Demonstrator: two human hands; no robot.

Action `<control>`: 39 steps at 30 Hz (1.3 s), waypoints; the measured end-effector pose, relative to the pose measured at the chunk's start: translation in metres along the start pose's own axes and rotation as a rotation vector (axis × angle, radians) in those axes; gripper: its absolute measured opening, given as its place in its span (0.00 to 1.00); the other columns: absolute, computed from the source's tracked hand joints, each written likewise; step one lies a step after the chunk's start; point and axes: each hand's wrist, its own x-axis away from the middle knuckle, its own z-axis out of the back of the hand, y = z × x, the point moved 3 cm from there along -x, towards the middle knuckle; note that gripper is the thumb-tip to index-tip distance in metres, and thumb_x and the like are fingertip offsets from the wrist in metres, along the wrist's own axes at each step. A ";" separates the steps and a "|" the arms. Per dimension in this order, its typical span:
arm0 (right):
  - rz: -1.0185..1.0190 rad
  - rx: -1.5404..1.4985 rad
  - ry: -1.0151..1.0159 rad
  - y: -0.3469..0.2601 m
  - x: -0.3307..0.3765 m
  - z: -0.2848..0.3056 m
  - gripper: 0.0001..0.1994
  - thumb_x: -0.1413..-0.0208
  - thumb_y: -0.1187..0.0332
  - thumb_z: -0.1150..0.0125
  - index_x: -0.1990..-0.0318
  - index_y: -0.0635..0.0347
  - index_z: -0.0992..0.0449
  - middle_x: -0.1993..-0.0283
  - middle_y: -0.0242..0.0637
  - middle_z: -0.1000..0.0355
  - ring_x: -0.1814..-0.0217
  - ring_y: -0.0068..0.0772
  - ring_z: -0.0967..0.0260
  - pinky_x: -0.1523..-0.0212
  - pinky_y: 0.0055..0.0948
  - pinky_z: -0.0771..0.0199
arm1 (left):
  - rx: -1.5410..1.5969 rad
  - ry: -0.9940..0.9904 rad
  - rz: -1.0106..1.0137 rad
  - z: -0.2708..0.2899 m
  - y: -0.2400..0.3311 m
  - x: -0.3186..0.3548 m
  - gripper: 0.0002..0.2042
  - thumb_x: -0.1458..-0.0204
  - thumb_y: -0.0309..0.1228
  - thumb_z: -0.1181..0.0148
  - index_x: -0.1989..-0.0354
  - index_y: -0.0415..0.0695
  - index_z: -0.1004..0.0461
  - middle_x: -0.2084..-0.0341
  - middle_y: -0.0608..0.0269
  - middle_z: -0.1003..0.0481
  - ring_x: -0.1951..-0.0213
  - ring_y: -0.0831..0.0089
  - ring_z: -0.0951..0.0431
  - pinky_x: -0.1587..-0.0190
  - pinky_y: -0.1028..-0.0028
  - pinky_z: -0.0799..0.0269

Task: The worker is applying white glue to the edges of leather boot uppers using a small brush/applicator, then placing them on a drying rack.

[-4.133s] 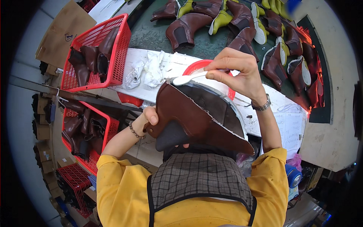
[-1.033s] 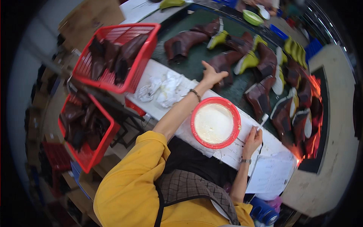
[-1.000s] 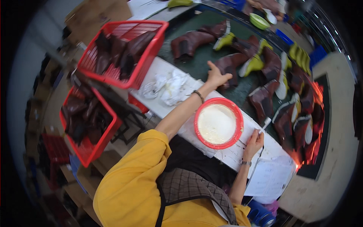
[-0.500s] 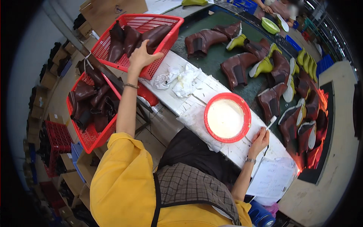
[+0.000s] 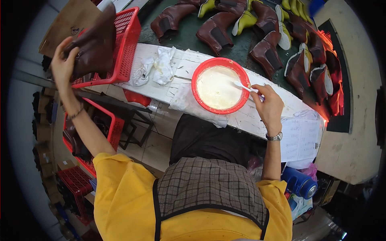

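At the far left my left hand (image 5: pixel 64 66) grips a dark brown leather boot (image 5: pixel 94 48), lifted and tilted at a red plastic basket (image 5: pixel 128 50). My right hand (image 5: pixel 269 105) is closed around a slim white brush (image 5: pixel 243 86), which looks like a toothbrush. Its head reaches over the cream-coloured liquid (image 5: pixel 213 88) in a round red bowl (image 5: pixel 195 96). Whether the bristles touch the liquid I cannot tell. The bowl stands on a white, worn plank (image 5: pixel 183 66) along the bench.
Several brown boots (image 5: pixel 219 32) and yellow-green shoe forms (image 5: pixel 244 23) lie on the dark green bench top. Crumpled white cloths (image 5: pixel 164 64) lie left of the bowl. Written sheets (image 5: pixel 299 138) are at the right, a blue flask (image 5: pixel 299 182) below. A second red basket (image 5: pixel 116 130) holds boots.
My left hand has taken hold of a boot and raised it from the basket. My right hand has brought the brush from beside the bowl to over its liquid. The view has shifted.
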 end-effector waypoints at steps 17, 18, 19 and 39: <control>0.000 0.045 -0.050 -0.021 0.014 0.004 0.09 0.44 0.63 0.32 0.62 0.58 0.15 0.67 0.42 0.22 0.69 0.44 0.23 0.66 0.38 0.26 | -0.178 -0.261 -0.022 -0.206 -0.002 0.140 0.27 0.40 0.39 0.39 0.37 0.33 0.31 0.48 0.37 0.25 0.46 0.43 0.24 0.41 0.57 0.31; -0.033 -0.101 0.035 -0.017 0.015 0.006 0.09 0.44 0.63 0.32 0.63 0.59 0.15 0.67 0.43 0.22 0.69 0.45 0.23 0.66 0.39 0.26 | -0.099 -0.212 -0.037 -0.214 0.008 0.138 0.33 0.41 0.44 0.37 0.34 0.33 0.34 0.48 0.36 0.26 0.46 0.42 0.25 0.41 0.57 0.31; -0.054 -0.125 0.033 -0.013 0.016 0.006 0.09 0.43 0.64 0.32 0.63 0.60 0.16 0.68 0.43 0.22 0.69 0.44 0.24 0.66 0.39 0.27 | -0.147 -0.305 0.037 -0.226 0.016 0.139 0.40 0.46 0.50 0.34 0.32 0.33 0.39 0.46 0.33 0.27 0.45 0.41 0.26 0.41 0.57 0.31; 0.218 -0.588 0.129 -0.022 -0.011 0.003 0.06 0.46 0.69 0.28 0.61 0.55 0.13 0.68 0.32 0.24 0.71 0.29 0.30 0.70 0.28 0.35 | 0.404 -1.167 0.384 -0.202 0.118 0.130 0.21 0.52 0.30 0.32 0.51 0.32 0.22 0.64 0.64 0.19 0.62 0.79 0.24 0.54 0.75 0.27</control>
